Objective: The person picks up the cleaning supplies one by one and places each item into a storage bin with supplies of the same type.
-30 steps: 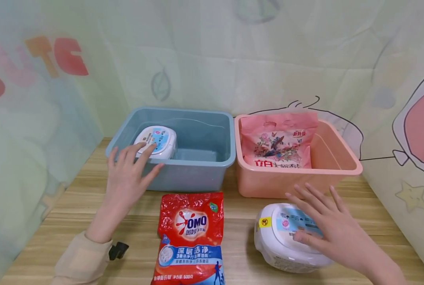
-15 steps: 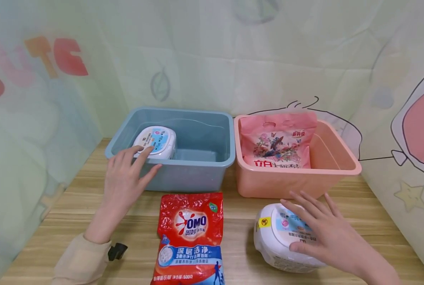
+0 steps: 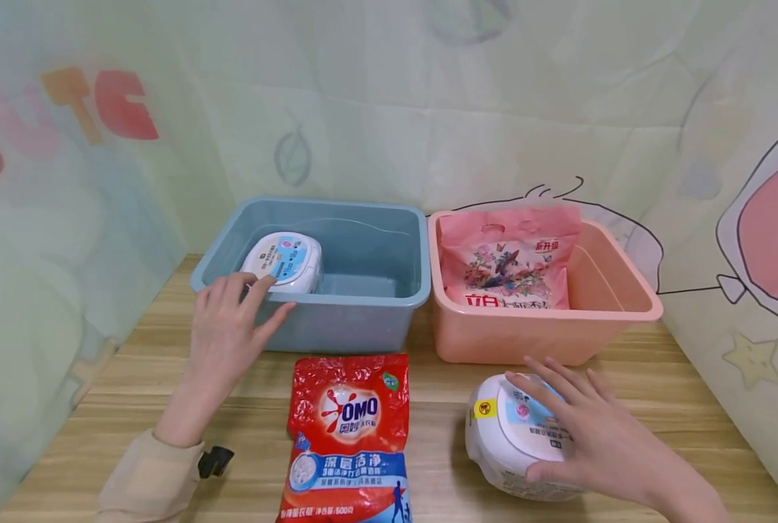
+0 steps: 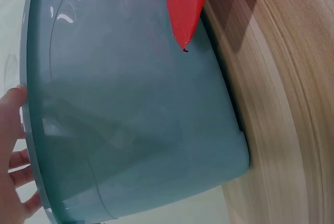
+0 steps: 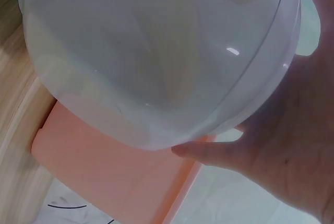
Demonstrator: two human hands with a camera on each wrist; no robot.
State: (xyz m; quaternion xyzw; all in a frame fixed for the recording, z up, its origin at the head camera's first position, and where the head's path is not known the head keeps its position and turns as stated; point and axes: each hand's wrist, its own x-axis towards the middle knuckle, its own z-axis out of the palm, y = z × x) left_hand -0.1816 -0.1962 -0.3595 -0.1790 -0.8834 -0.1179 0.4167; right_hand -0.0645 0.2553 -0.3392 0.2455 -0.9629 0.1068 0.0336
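My left hand (image 3: 224,328) is at the front rim of a blue plastic bin (image 3: 346,327), its fingers reaching over the rim and its thumb spread to the right. Just past those fingers, inside the bin, lies a white lidded tub (image 3: 269,250) with a blue label. My right hand (image 3: 594,439) is spread over a similar white tub (image 3: 503,443) with a yellow sticker, which rests on the table. In the right wrist view, one fingertip of that hand reaches the edge of the tub (image 5: 135,67). Part of this tub's lid is hidden by the hand.
Between the hands lies a red OMO laundry powder bag (image 3: 349,436). Right of the blue bin stands a pink bin (image 3: 506,338) holding a pink detergent bag (image 3: 509,254). Printed curtains hang behind and beside the wooden table (image 3: 251,436).
My right hand has moved left, further across the white tub on the table. My left fingers have lowered slightly at the blue bin's rim. Both tubs stay in place.
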